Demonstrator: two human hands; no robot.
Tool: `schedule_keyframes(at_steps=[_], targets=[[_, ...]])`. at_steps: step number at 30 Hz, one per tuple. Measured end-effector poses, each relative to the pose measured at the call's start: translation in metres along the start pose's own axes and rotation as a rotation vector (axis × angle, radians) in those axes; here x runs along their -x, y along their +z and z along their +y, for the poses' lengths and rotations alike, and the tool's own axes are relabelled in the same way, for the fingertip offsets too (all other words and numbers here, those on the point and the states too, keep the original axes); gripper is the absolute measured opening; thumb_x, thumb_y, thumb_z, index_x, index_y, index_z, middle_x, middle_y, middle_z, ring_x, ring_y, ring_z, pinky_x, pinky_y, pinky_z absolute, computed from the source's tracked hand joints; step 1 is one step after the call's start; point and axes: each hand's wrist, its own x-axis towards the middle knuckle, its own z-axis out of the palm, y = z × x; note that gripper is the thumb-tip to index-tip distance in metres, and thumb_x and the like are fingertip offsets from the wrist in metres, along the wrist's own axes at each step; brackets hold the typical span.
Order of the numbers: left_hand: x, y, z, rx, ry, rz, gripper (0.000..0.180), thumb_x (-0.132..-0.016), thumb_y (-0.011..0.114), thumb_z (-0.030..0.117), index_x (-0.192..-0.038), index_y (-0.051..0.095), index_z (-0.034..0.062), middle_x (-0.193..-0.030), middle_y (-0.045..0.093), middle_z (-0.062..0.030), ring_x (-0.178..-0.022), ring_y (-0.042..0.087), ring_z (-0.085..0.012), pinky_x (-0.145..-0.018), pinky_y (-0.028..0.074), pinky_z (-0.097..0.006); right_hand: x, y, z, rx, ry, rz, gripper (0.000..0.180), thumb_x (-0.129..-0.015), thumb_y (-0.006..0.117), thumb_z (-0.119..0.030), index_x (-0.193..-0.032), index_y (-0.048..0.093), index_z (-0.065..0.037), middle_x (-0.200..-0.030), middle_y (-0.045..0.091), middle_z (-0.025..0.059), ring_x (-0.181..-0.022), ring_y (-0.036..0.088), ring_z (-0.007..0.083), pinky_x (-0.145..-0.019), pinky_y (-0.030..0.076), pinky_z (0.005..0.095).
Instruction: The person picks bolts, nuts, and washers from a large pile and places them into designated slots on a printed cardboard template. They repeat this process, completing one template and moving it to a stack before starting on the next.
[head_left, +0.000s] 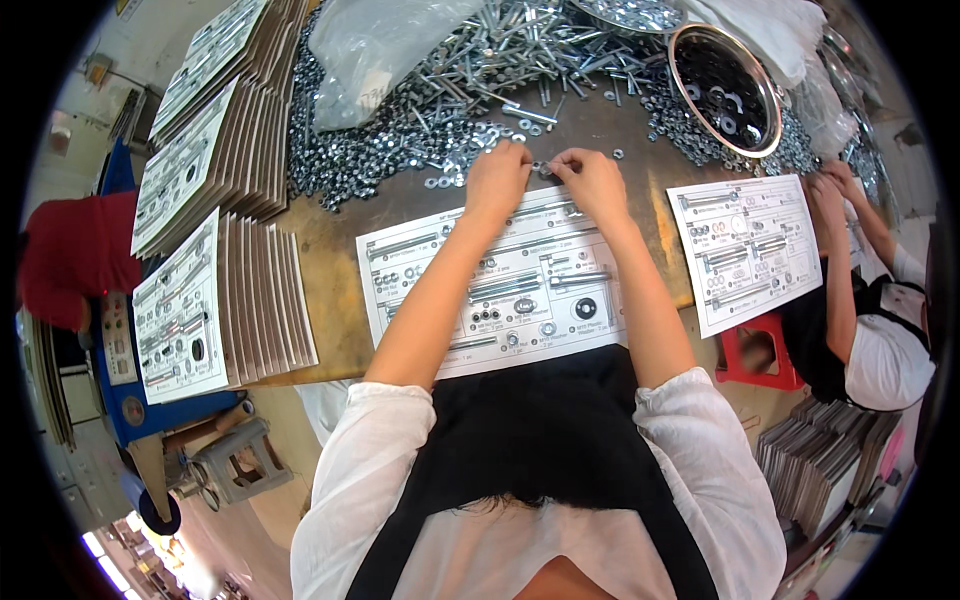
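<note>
My left hand point(499, 182) and my right hand point(594, 187) meet just past the far edge of a printed card point(420, 262). The card lies in front of me, with bolts, nuts and washers on its printed boxes. Between my pinched fingertips are small metal nuts point(541, 168), held by both hands; their exact number is hard to make out. Each hand has its fingers closed. Beyond them lie a loose bolt point(530, 115) and scattered washers point(445, 182). A black ring washer point(586, 308) rests on the card's right part.
Heaps of nuts point(360, 165) and bolts point(540, 50) cover the far table, partly under a plastic bag point(385, 45). Stacked cards point(265, 300) stand left. A steel bowl point(770, 120) of black washers is far right. A co-worker's hands point(832, 190) are beside another card point(745, 250).
</note>
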Motion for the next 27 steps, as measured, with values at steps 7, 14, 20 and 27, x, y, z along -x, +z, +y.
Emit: schedule_keyframes(at_steps=[7, 14, 20, 27], targets=[[0.003, -0.014, 0.001, 0.084, -0.08, 0.052, 0.013, -0.09, 0.066, 0.016, -0.094, 0.073, 0.0061, -0.093, 0.067, -0.0134, -0.086, 0.066, -0.0331, -0.077, 0.051, -0.043, -0.018, 0.023, -0.009, 0.005, -0.069, 0.012, 0.014, -0.085, 0.069, -0.024, -0.092, 0.076, -0.014, -0.089, 0.074, 0.0106, -0.085, 0.07, 0.0331, -0.075, 0.054, 0.0425], [-0.005, -0.005, 0.0, 0.013, -0.063, -0.067, 0.03, -0.085, 0.073, 0.019, -0.113, 0.07, 0.0108, -0.104, 0.064, -0.011, -0.094, 0.065, -0.0316, -0.081, 0.052, -0.042, -0.017, 0.034, 0.008, -0.067, -0.066, 0.099, 0.016, -0.088, 0.06, -0.012, -0.098, 0.071, -0.007, -0.09, 0.073, 0.0169, -0.089, 0.069, 0.0368, -0.079, 0.053, 0.0463], [-0.022, -0.018, 0.003, -0.044, -0.011, -0.315, 0.029, -0.083, 0.075, 0.014, -0.11, 0.068, 0.0085, -0.105, 0.062, -0.0139, -0.097, 0.064, -0.0342, -0.082, 0.052, -0.043, -0.012, 0.031, 0.005, -0.09, 0.008, 0.071, 0.017, -0.088, 0.059, -0.011, -0.1, 0.071, -0.007, -0.09, 0.074, 0.0142, -0.091, 0.07, 0.0348, -0.081, 0.053, 0.0442], [-0.02, -0.013, -0.006, 0.021, 0.015, -0.272, 0.028, -0.08, 0.077, 0.013, -0.104, 0.066, 0.0016, -0.095, 0.067, -0.0157, -0.093, 0.065, -0.0351, -0.081, 0.051, -0.044, -0.013, 0.033, 0.008, -0.132, 0.002, 0.064, 0.02, -0.089, 0.056, -0.008, -0.101, 0.071, -0.007, -0.092, 0.075, 0.0118, -0.092, 0.07, 0.0326, -0.081, 0.053, 0.0428]])
